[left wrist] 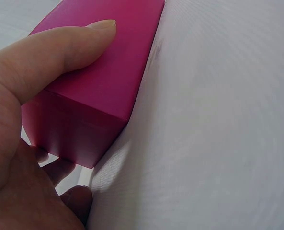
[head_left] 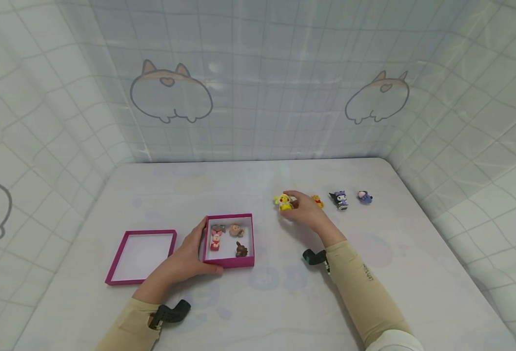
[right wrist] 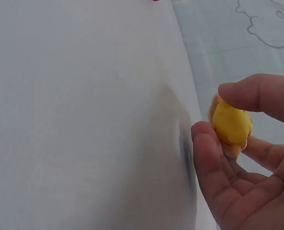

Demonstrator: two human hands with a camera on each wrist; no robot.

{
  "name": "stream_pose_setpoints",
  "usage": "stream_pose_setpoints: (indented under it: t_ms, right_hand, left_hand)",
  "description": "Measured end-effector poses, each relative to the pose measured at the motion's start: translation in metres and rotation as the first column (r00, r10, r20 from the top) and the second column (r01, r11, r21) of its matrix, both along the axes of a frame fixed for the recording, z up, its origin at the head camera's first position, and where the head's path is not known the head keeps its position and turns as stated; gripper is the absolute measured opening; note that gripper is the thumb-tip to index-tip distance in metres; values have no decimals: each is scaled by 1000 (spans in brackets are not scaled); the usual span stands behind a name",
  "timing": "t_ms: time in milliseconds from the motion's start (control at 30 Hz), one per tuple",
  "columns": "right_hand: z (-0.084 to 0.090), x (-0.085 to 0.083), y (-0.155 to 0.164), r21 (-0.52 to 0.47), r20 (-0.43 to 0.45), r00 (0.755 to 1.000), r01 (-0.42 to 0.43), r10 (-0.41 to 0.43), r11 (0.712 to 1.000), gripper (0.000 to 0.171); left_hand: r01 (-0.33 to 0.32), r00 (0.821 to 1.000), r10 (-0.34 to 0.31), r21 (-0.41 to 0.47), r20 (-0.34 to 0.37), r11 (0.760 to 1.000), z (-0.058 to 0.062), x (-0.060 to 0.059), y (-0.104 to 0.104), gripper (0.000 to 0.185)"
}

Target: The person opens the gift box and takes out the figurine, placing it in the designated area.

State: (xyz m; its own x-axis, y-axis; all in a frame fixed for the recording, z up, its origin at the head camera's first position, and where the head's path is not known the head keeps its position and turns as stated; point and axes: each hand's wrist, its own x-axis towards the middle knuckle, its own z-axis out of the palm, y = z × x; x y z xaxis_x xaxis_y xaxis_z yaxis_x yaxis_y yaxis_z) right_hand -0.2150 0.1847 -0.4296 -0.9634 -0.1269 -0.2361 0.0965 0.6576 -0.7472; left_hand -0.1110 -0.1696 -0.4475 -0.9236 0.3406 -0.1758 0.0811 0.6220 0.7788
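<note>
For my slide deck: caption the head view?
Left hand holds pink box; right hand pinches yellow figurine.

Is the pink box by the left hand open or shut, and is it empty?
Open, not empty. The pink box shows three small figures inside, and its lid lies apart beside it. The left hand holds the box.

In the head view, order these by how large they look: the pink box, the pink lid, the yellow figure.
1. pink lid and pink box: look alike, unsure.
2. yellow figure: smallest, pinched by the right hand.
</note>
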Motion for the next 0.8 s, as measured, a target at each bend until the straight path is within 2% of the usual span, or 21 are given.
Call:
stream_pose_setpoints:
  t_ms: [467, 800]
  right_hand:
    - [-4, -2, 1, 20, 13, 1000, -15, 15, 1000, 66]
    - [-6, 0, 0, 51, -4, 996, -92, 93, 994, 68]
  left_hand:
    - [-3, 1000, 3, -13, -2, 1000, -2, 0, -1, 140]
    - [-5, 1000, 5, -21, -5, 1000, -2, 1, -1, 140]
